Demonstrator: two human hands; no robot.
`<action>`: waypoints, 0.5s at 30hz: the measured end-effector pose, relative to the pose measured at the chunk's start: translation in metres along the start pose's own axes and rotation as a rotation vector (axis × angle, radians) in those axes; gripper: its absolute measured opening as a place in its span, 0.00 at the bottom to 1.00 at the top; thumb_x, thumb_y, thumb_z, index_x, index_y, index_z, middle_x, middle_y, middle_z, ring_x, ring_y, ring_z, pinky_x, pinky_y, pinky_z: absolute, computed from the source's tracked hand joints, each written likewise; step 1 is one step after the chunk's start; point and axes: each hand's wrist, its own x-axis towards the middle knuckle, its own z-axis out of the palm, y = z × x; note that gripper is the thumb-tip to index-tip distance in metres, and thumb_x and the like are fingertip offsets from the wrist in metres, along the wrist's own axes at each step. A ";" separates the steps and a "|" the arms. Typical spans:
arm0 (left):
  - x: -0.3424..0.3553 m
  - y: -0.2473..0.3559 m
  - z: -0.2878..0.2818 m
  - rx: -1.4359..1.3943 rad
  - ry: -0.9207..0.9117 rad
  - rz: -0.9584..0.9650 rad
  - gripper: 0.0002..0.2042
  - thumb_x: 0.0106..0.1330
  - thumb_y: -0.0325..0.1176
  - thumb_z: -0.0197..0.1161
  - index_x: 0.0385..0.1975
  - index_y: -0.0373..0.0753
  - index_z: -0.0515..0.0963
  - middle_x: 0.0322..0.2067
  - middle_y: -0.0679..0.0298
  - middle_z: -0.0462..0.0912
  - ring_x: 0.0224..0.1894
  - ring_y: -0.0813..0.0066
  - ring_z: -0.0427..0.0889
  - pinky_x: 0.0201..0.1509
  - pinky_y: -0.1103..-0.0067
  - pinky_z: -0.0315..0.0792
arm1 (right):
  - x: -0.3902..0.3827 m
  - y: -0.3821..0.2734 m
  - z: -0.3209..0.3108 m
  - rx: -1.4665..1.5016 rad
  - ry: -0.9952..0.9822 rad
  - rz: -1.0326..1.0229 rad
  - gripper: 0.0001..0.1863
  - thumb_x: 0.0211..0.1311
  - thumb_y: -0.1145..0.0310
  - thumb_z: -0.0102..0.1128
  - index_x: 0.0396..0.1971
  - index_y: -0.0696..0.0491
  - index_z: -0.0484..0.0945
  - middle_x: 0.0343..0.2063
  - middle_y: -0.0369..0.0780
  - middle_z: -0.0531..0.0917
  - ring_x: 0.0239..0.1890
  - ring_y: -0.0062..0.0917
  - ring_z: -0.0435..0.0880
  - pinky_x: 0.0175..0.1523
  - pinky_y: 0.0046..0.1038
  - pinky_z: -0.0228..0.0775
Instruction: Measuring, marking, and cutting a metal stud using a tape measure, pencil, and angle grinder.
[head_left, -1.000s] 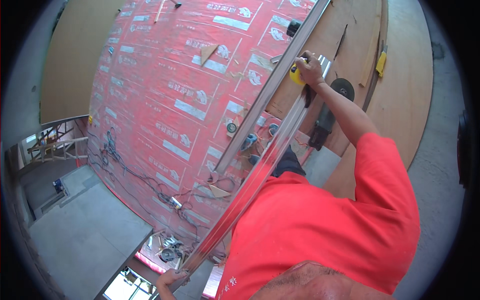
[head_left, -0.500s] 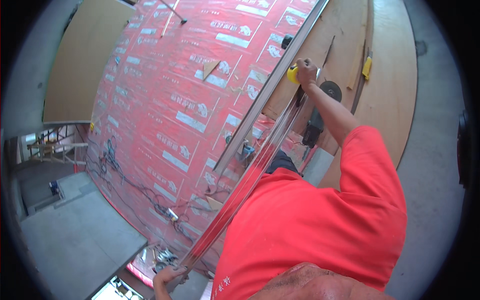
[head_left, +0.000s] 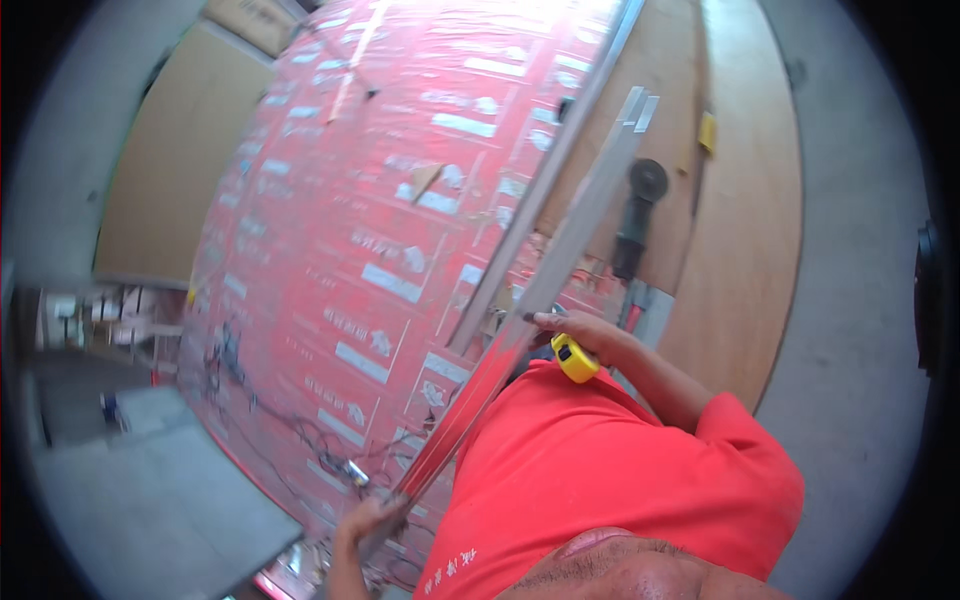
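Note:
A long, shiny metal profile [head_left: 578,225] slants across the view in front of my red shirt. My left hand [head_left: 372,515] is closed around its lower end. Farther up, at about mid-length, my right hand [head_left: 583,333] has its fingers against the profile's edge. That same hand holds a yellow tape measure [head_left: 575,359] beneath the palm, close to my shirt. The profile's upper end lies over plywood. To its right, an angle grinder [head_left: 633,225] with a dark disc rests on the boards.
A second metal profile [head_left: 540,190] lies parallel on the left. Plywood boards [head_left: 745,220] and a yellow tool [head_left: 707,132] are at right. Red printed sheeting [head_left: 330,250] covers the floor, with tangled cables [head_left: 310,435]. A grey slab [head_left: 170,490] stands lower left.
My right hand has come down from the profile's upper end to its middle, bringing the tape measure near my shirt. My left hand and the lower end have shifted slightly up and right.

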 end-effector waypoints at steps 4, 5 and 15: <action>0.062 0.022 -0.016 0.152 0.083 0.291 0.25 0.66 0.57 0.56 0.44 0.38 0.76 0.24 0.63 0.80 0.23 0.76 0.79 0.27 0.76 0.74 | 0.011 -0.015 0.050 0.318 -0.006 -0.111 0.25 0.61 0.44 0.59 0.28 0.54 0.77 0.19 0.38 0.81 0.16 0.23 0.80 0.20 0.24 0.74; 0.044 0.058 -0.015 0.173 0.078 0.366 0.26 0.63 0.57 0.59 0.42 0.36 0.79 0.23 0.63 0.81 0.23 0.76 0.80 0.27 0.76 0.74 | 0.010 -0.031 0.052 0.338 -0.059 -0.095 0.22 0.64 0.44 0.56 0.32 0.50 0.78 0.16 0.37 0.81 0.13 0.23 0.80 0.15 0.25 0.73; 0.054 -0.022 -0.013 0.211 0.297 0.715 0.18 0.45 0.39 0.72 0.35 0.37 0.80 0.25 0.62 0.84 0.30 0.70 0.83 0.35 0.72 0.75 | -0.022 -0.195 -0.027 -0.080 0.218 -0.491 0.18 0.68 0.48 0.51 0.40 0.46 0.79 0.14 0.36 0.76 0.08 0.20 0.73 0.08 0.21 0.61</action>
